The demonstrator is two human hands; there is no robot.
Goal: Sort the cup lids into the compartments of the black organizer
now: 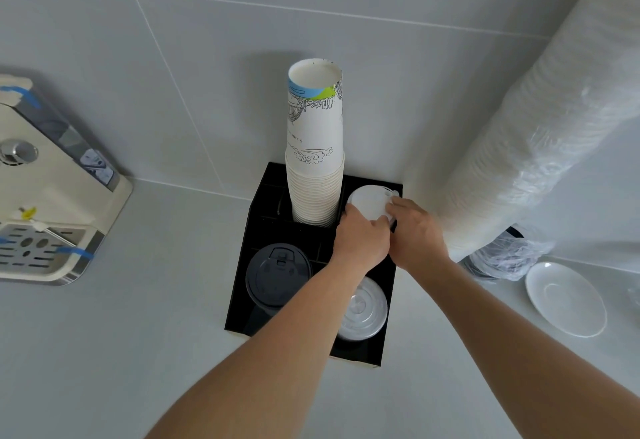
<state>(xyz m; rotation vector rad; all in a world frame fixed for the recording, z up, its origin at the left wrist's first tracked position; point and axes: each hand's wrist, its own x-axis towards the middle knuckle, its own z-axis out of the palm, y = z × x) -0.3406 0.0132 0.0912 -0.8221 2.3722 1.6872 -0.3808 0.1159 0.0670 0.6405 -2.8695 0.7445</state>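
Note:
The black organizer stands against the tiled wall. Its back left compartment holds a tall stack of paper cups. Black lids fill the front left compartment, and clear lids sit in the front right one. Over the back right compartment, my left hand and my right hand both grip a stack of white lids from opposite sides. How deep the stack sits in that compartment is hidden by my hands.
A long plastic-wrapped sleeve of white lids leans against the wall at right, its foot beside the organizer. A white saucer lies on the counter to the right. A beige coffee machine with a drip tray stands at left.

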